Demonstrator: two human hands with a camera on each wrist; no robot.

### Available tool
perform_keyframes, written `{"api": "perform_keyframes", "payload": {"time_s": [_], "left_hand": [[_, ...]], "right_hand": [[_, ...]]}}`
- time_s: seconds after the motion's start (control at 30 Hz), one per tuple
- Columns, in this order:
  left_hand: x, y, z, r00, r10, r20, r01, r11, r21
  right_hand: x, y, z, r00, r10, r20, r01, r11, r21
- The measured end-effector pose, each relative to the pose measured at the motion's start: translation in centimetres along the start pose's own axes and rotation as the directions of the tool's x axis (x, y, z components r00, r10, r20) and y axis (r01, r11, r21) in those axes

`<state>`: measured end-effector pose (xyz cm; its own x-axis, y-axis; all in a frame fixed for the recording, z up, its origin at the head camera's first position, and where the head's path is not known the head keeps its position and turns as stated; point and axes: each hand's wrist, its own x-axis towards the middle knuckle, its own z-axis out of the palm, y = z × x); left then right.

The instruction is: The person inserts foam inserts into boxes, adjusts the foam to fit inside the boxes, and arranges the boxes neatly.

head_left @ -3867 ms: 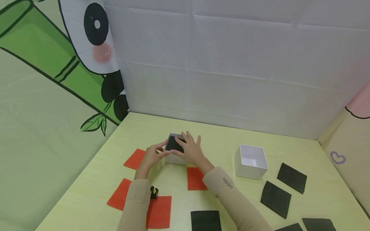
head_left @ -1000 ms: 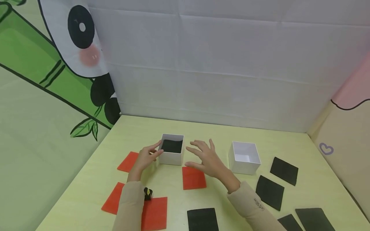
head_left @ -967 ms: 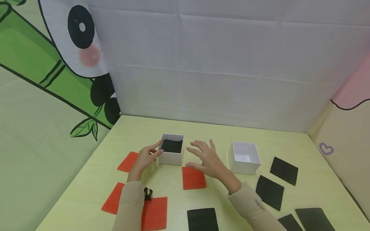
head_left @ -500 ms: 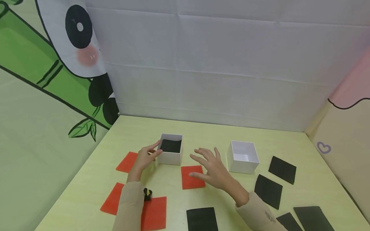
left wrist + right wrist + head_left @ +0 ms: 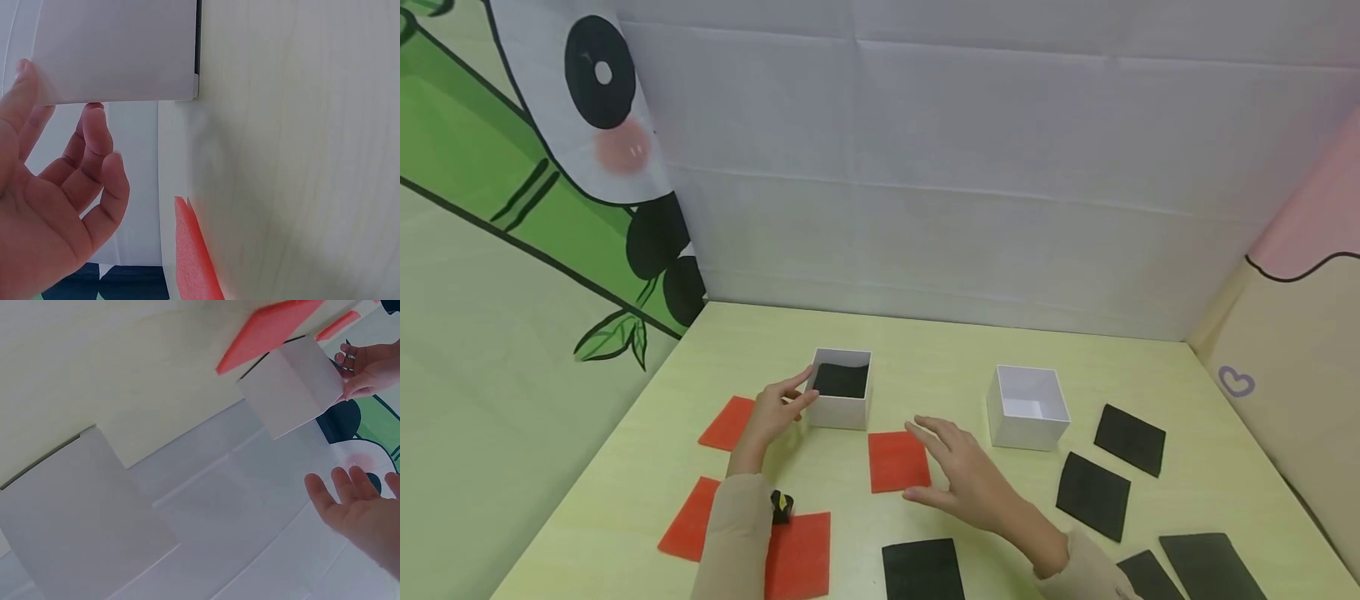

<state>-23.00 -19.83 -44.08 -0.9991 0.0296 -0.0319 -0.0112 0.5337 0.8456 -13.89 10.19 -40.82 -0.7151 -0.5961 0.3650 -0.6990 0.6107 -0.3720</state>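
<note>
In the head view a white open-topped box stands left of the table's middle, with a black square sheet inside it. My left hand holds this box at its left side. The left wrist view has the thumb on the box's front face near the rim, the other fingers bent along its left side. My right hand hovers over the table with fingers spread, holding nothing. Just left of it lies a red square sheet. A black sheet lies nearer the front.
A second white box, nothing visible inside, stands to the right. Several black sheets lie at the right side. More red sheets lie around the left forearm, beside a small black-and-yellow item. A white cloth wall closes the back.
The right hand has left the left box, where it was on the black sheet, and drawn back toward the front right. The left hand stays at the box. The view has shifted slightly.
</note>
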Motion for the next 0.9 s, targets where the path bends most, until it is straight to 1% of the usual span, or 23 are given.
{"api": "perform_keyframes", "payload": {"time_s": [0.13, 0.27, 0.43, 0.53, 0.6, 0.77, 0.9], "left_hand": [[0.3, 0.1, 0.0, 1.0, 0.009, -0.004, -0.009, 1.0, 0.0], [0.5, 0.0, 0.1, 1.0, 0.01, -0.005, -0.01, 1.0, -0.005], [0.7, 0.0, 0.3, 1.0, -0.001, -0.005, 0.001, 1.0, -0.005], [0.7, 0.0, 0.3, 1.0, 0.014, -0.002, -0.014, 1.0, -0.009], [0.6, 0.0, 0.2, 1.0, 0.023, -0.004, -0.023, 1.0, -0.016], [0.2, -0.2, 0.2, 0.999, 0.028, -0.015, -0.028, 1.0, -0.012], [0.0, -0.5, 0.4, 0.999, 0.037, -0.009, -0.037, 0.999, -0.008]], "right_hand": [[-1.0, 0.1, -0.1, 0.999, 0.012, 0.046, -0.013, 1.0, 0.015], [-2.0, 0.2, 0.0, 0.997, 0.003, 0.078, -0.005, 1.0, 0.027], [-3.4, 0.3, 0.4, 0.995, -0.041, 0.088, 0.041, 0.999, 0.006], [-4.3, 0.5, 0.9, 0.993, -0.074, 0.09, 0.075, 0.997, -0.01], [-4.8, 0.6, 1.1, 0.991, -0.084, 0.1, 0.085, 0.996, -0.001], [-5.7, 1.0, 1.6, 0.982, -0.09, 0.169, 0.083, 0.995, 0.046], [-6.5, 1.3, 2.1, 0.966, -0.09, 0.242, 0.079, 0.995, 0.056]]}}
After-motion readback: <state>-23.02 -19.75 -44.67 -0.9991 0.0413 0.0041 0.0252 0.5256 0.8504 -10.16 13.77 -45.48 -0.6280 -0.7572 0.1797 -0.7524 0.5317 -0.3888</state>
